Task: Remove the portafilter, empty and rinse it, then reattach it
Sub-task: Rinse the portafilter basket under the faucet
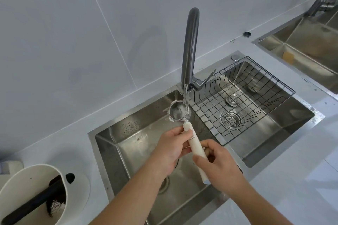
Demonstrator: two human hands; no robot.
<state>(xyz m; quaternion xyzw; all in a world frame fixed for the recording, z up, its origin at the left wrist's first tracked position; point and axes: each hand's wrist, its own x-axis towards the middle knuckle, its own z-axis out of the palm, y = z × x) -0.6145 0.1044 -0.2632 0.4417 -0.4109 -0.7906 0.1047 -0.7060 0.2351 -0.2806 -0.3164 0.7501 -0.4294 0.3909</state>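
Both hands grip the portafilter [184, 124] by its white handle, left hand [172, 149] near the basket, right hand [217, 163] at the butt, fingers closed. Its basket sits under the tap [190, 45] stream, over the left sink [109, 151]. Best to tilt and turn it so water sweeps the rim. The rack [243, 97] lies close on the right; the knock box [34, 193] stands at the counter's front-left.

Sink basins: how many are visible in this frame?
3. The left basin under the running faucet, the right basin holding the wire rack, and a third basin partly cut off at the upper right.
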